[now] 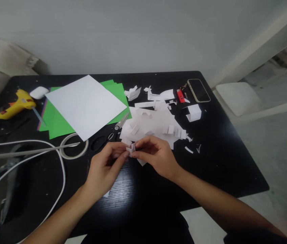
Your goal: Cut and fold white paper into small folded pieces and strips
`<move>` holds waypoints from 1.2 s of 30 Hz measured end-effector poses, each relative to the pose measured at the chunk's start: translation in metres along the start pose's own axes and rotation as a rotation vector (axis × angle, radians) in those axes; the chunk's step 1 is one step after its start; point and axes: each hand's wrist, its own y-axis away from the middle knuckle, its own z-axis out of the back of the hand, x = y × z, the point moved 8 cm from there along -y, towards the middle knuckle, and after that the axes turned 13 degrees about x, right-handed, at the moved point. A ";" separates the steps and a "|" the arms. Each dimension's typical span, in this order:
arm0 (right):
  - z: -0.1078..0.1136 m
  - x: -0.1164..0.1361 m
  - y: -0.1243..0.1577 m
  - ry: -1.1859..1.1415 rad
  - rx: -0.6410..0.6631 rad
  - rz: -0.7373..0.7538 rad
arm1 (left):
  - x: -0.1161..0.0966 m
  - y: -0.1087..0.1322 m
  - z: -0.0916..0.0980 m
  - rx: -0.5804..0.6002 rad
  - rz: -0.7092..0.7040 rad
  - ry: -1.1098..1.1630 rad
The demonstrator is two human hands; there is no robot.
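Both of my hands meet over the middle of the black table [222, 162]. Between them is a small folded piece of white paper [132, 148]. My left hand [106, 167] pinches it from the left with thumb and fingertips. My right hand [155, 154] pinches it from the right, fingers curled. Just behind the hands lies a heap of white paper scraps [153, 123] with small folded bits. Black-handled scissors [110, 134] lie beside the left hand, blades pointing up and right.
A white sheet [85, 105] lies on green sheets [57, 123] at the left. A yellow glue gun [15, 105], a tape roll [73, 145] and a white cable [62, 169] sit further left. A phone [198, 90], a red lighter [180, 96] and a white box [193, 113] are at the right.
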 end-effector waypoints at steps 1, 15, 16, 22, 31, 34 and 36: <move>0.000 0.000 0.000 0.002 -0.002 -0.002 | 0.002 0.000 0.000 -0.010 0.020 0.035; 0.005 0.001 -0.003 -0.008 -0.007 -0.028 | 0.007 -0.006 0.003 -0.061 0.090 0.325; 0.004 0.000 -0.003 -0.003 -0.003 -0.028 | 0.007 -0.006 0.002 -0.061 0.093 0.327; 0.006 0.001 -0.002 0.004 -0.023 -0.029 | 0.007 -0.005 0.001 -0.043 0.107 0.328; 0.010 0.005 -0.001 0.002 -0.065 -0.003 | 0.010 -0.003 0.006 -0.075 0.087 0.267; 0.011 0.006 -0.001 0.002 -0.081 -0.004 | 0.009 -0.002 0.009 -0.105 0.072 0.247; 0.012 0.006 -0.001 0.000 -0.087 -0.004 | 0.008 -0.001 0.010 -0.113 0.067 0.241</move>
